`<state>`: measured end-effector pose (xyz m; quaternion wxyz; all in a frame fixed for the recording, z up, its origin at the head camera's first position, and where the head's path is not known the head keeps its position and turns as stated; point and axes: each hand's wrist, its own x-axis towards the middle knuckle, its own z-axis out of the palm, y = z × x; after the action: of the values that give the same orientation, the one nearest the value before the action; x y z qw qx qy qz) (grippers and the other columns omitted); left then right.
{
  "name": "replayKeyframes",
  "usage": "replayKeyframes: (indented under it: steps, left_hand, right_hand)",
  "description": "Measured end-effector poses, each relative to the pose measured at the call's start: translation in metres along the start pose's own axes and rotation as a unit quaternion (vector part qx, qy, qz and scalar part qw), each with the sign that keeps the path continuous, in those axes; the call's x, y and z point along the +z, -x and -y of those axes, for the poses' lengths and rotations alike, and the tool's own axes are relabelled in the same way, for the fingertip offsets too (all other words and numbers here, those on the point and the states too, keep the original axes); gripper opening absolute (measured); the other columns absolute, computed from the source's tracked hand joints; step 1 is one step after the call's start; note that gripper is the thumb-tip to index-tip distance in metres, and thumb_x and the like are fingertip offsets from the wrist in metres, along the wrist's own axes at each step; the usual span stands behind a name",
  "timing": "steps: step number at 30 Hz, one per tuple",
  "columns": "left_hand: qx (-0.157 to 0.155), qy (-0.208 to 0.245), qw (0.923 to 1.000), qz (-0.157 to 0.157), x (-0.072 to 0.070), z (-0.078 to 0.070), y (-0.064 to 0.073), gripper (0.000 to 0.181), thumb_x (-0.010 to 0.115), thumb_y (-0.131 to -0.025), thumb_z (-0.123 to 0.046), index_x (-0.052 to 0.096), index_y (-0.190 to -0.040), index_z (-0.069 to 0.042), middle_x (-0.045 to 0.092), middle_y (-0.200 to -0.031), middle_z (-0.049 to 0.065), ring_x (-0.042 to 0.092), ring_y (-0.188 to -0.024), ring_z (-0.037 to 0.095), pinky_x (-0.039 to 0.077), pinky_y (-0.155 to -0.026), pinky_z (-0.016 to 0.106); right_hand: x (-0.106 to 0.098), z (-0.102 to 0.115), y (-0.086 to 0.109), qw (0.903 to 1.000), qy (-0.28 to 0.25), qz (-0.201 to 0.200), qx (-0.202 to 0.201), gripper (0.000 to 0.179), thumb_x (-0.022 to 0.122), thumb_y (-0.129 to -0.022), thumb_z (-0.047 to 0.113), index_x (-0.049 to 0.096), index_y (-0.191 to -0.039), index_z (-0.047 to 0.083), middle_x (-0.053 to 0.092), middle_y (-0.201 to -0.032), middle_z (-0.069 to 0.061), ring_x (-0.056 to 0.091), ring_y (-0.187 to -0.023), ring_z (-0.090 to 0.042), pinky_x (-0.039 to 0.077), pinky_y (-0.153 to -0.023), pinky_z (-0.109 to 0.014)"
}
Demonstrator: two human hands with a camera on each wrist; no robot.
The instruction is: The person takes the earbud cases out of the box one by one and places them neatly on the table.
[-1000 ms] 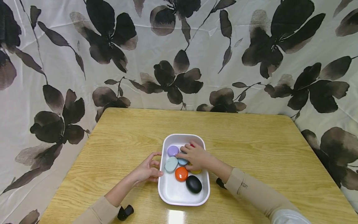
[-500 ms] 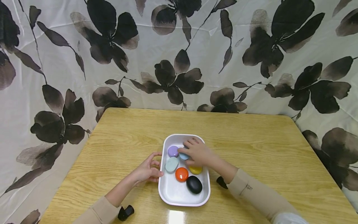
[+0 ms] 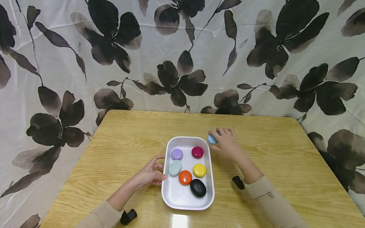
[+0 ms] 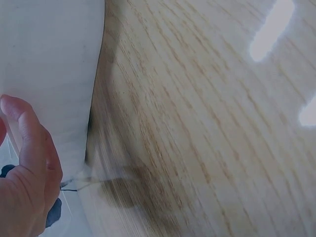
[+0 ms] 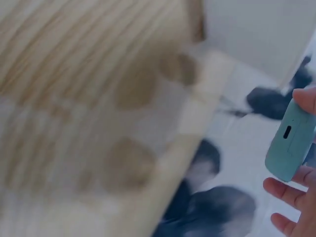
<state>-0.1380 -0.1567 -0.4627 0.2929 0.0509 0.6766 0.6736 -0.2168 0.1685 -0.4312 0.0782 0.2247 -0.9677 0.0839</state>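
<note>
In the head view, my right hand grips a light blue rounded piece just beyond the upper right corner of the white tray. Seen from the right wrist, this light blue piece has a small dark slot in its side, with fingers at its ends. Against the tray's left side rests my left hand, relaxed, its thumb at the rim. Inside the tray lie rounded pieces: lilac, dark red, pale green, yellow, orange and black.
The wooden table extends around the tray, with a floral cloth hanging behind it. Dark wrist-worn pieces show beside the left sleeve and the right sleeve.
My right hand has lifted the light blue piece out of the tray and carried it right and away, past the far right corner. The dark red piece is now uncovered. My left hand stays put.
</note>
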Motion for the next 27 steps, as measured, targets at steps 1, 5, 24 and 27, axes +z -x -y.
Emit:
replayKeyframes:
  steps: [1, 5, 24, 27]
  left_hand:
    - [-0.001, 0.000, 1.0000, 0.000, 0.000, 0.000, 0.000, 0.074, 0.063, -0.079, 0.007, 0.022, -0.138, -0.011, 0.044, -0.103, 0.014, 0.060, -0.075, 0.014, 0.053, -0.059, 0.027]
    - [-0.004, 0.000, 1.0000, -0.003, 0.001, -0.003, 0.000, 0.073, 0.062, -0.079, 0.007, 0.022, -0.138, -0.010, 0.045, -0.102, 0.014, 0.060, -0.075, 0.015, 0.054, -0.059, 0.027]
    - [-0.017, 0.005, 0.9998, -0.004, 0.001, -0.014, -0.001, 0.073, 0.064, -0.079, 0.006, 0.023, -0.137, -0.011, 0.045, -0.102, 0.014, 0.061, -0.076, 0.016, 0.054, -0.059, 0.029]
    - [-0.019, 0.005, 0.9998, -0.004, 0.000, -0.016, -0.001, 0.073, 0.064, -0.078, 0.006, 0.024, -0.137, -0.011, 0.045, -0.102, 0.014, 0.060, -0.076, 0.016, 0.054, -0.059, 0.028]
  right_hand:
    - [0.002, -0.005, 0.001, 0.9998, 0.000, 0.009, 0.016, 0.045, 0.062, -0.084, 0.035, 0.048, -0.123, 0.019, 0.044, -0.112, -0.014, 0.041, -0.107, -0.037, 0.024, -0.097, -0.057]
    - [0.011, -0.022, 0.006, 0.9967, 0.003, 0.046, 0.067, 0.048, 0.060, -0.086, 0.037, 0.044, -0.128, 0.017, 0.044, -0.116, -0.018, 0.040, -0.111, -0.040, 0.025, -0.096, -0.059]
    - [0.028, -0.042, 0.008, 0.9824, 0.010, 0.140, 0.123, 0.047, 0.058, -0.088, 0.036, 0.042, -0.126, 0.013, 0.044, -0.111, -0.022, 0.044, -0.102, -0.040, 0.031, -0.087, -0.059]
    - [0.026, -0.041, 0.007, 0.9802, 0.006, 0.151, 0.128, 0.048, 0.058, -0.088, 0.036, 0.041, -0.127, 0.013, 0.043, -0.111, -0.022, 0.044, -0.102, -0.040, 0.032, -0.087, -0.059]
